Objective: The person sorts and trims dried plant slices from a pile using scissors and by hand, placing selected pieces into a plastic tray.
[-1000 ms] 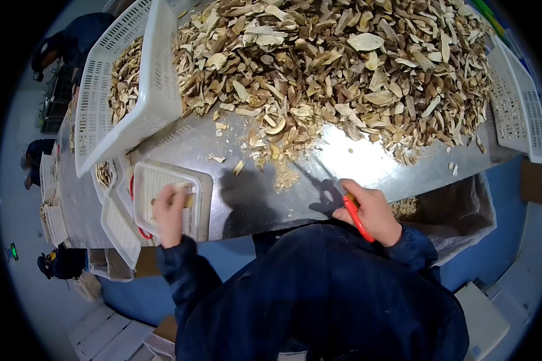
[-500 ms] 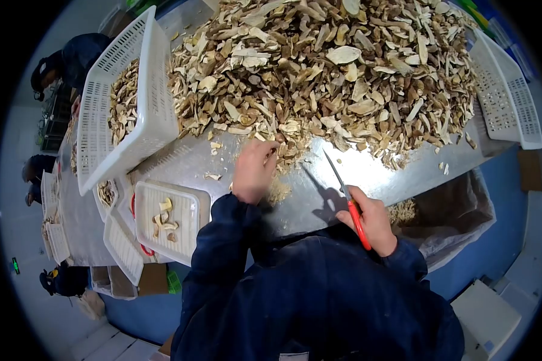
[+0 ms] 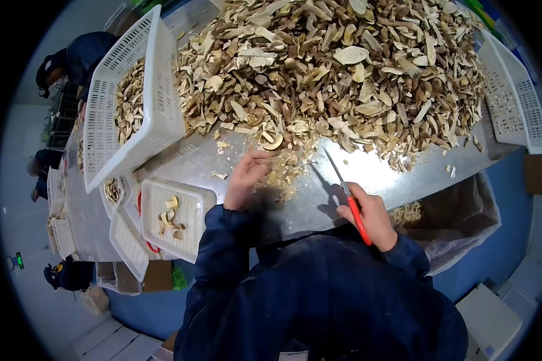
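Observation:
My left hand [image 3: 247, 177] is at the front edge of a big heap of dried mushroom slices [image 3: 343, 84]. Its fingers are loosely bent and apart, with nothing visible between them. Just above the fingertips lies a curved pale mushroom slice [image 3: 273, 143]; whether they touch it I cannot tell. Small crumbs [image 3: 283, 180] are scattered beside this hand. My right hand [image 3: 373, 218] grips red-handled scissors [image 3: 356, 213], whose blades look closed and point up and left over the metal table [image 3: 310, 207].
A white perforated basket [image 3: 162, 90] with slices stands at left, another basket [image 3: 512, 96] at right. A white tray [image 3: 190, 240] holds several mushroom pieces. A lined bin [image 3: 464, 210] with scraps sits below the table edge at right. Other people [image 3: 90, 51] are at far left.
My left hand has drawn slightly left and its fingers have loosened, leaving the curved slice in sight. My right hand keeps the scissors in nearly the same place. The whole view has shifted slightly.

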